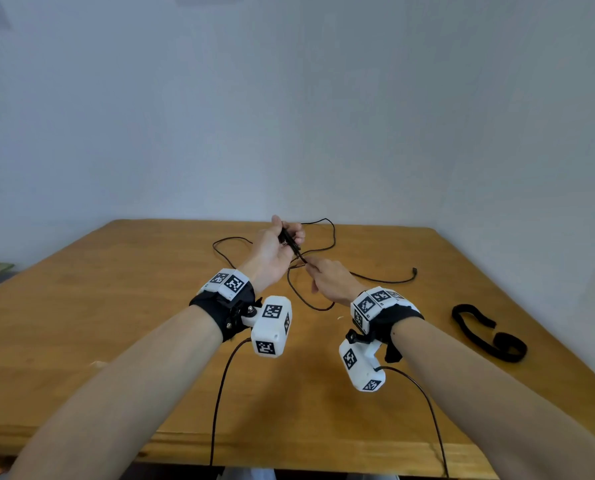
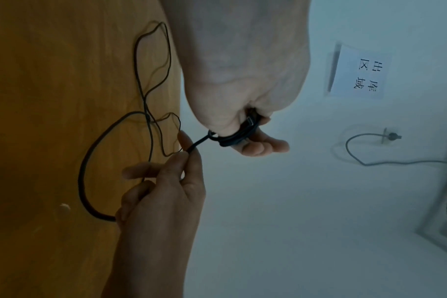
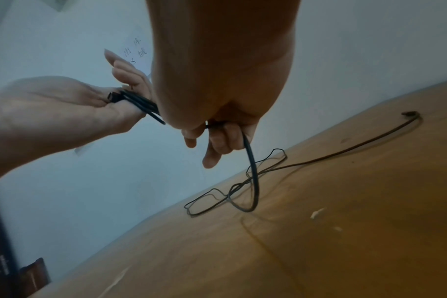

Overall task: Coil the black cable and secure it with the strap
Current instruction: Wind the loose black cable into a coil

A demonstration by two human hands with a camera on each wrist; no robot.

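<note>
My left hand (image 1: 284, 242) is raised over the far middle of the table and grips a small bundle of turns of the black cable (image 2: 232, 137), its plug end (image 3: 112, 96) lying in the palm. Just to its right, my right hand (image 1: 318, 273) pinches the cable (image 3: 250, 159) a short way below the bundle. The loose remainder (image 1: 327, 237) sprawls in loops on the table, and its free end (image 1: 414, 270) lies to the right. A black strap (image 1: 486, 332) lies folded on the table at the right, untouched.
The wooden table (image 1: 116, 306) reaches to a pale wall. A paper sign (image 2: 360, 72) hangs on that wall. Small light crumbs (image 3: 316, 212) lie on the tabletop. Thin wires from the wrist cameras (image 1: 220, 393) hang over the table's near edge.
</note>
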